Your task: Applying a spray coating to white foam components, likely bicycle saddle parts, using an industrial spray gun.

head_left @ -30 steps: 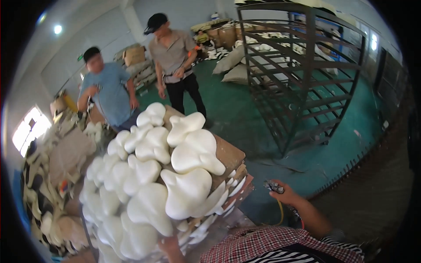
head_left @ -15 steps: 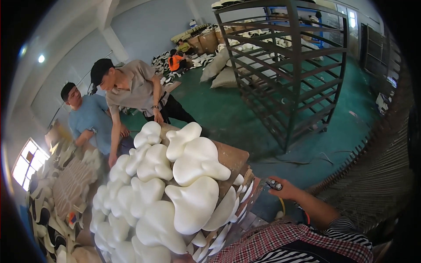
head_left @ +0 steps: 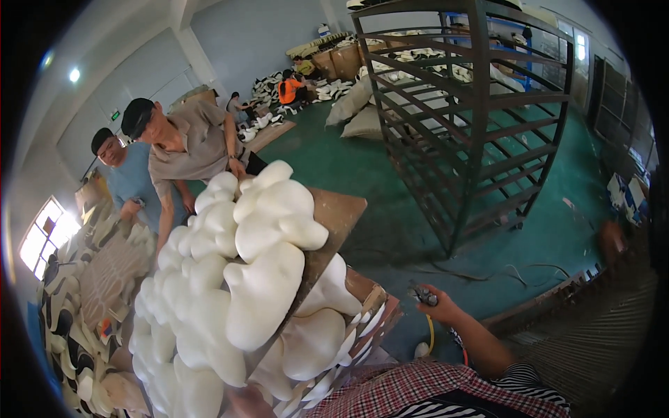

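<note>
- The right hand [head_left: 435, 303] is closed around a small tool [head_left: 422, 295], as before.
- The left hand is hidden.
- The white foam stack [head_left: 237, 279] on boards [head_left: 338, 216] now appears closer and taller.
- Two people [head_left: 188, 146] have shifted rightward.

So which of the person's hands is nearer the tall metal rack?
Right. The right hand, shut on a small tool, reaches out toward the metal rack but is apart from it. The left hand is not in view.
</note>
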Action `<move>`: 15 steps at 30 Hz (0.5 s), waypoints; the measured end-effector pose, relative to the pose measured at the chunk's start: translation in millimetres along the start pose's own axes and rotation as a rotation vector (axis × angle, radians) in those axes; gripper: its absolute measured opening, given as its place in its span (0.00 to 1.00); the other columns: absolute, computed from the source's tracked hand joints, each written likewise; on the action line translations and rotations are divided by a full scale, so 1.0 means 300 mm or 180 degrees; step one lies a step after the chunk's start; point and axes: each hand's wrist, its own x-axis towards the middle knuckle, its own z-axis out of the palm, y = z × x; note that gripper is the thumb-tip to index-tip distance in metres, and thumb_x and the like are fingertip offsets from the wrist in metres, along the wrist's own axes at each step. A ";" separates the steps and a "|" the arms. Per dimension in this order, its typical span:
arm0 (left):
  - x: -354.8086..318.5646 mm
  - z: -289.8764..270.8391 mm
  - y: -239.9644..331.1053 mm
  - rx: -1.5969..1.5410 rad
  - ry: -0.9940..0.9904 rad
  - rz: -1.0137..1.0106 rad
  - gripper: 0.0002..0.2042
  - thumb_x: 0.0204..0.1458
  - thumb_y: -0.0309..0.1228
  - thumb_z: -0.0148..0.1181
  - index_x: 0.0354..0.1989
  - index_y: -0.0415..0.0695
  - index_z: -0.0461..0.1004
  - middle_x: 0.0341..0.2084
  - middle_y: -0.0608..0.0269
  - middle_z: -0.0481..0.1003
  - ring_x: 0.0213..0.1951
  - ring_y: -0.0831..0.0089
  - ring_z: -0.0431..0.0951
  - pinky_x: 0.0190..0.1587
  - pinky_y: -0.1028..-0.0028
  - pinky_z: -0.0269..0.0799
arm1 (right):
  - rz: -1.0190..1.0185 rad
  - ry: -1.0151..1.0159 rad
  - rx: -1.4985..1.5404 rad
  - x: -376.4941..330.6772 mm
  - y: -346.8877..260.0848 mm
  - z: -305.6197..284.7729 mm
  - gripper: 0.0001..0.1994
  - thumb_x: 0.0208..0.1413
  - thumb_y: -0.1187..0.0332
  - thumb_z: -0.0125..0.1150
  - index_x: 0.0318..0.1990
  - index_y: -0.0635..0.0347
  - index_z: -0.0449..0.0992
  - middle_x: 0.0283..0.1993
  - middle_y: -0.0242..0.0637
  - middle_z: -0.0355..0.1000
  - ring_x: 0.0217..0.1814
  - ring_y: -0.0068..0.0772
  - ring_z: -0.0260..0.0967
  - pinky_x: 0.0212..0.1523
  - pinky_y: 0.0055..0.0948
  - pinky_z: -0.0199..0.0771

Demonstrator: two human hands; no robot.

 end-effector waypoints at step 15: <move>-0.266 0.803 -0.119 -0.0609 -0.1721 -0.0154 0.21 0.58 0.46 0.51 0.44 0.37 0.68 0.36 0.53 0.73 0.38 0.63 0.74 0.44 0.69 0.71 | 0.0101 0.0613 0.0397 -0.003 0.230 -0.204 0.30 0.49 0.67 0.67 0.61 0.60 0.66 0.44 0.34 0.73 0.44 0.23 0.69 0.46 0.26 0.71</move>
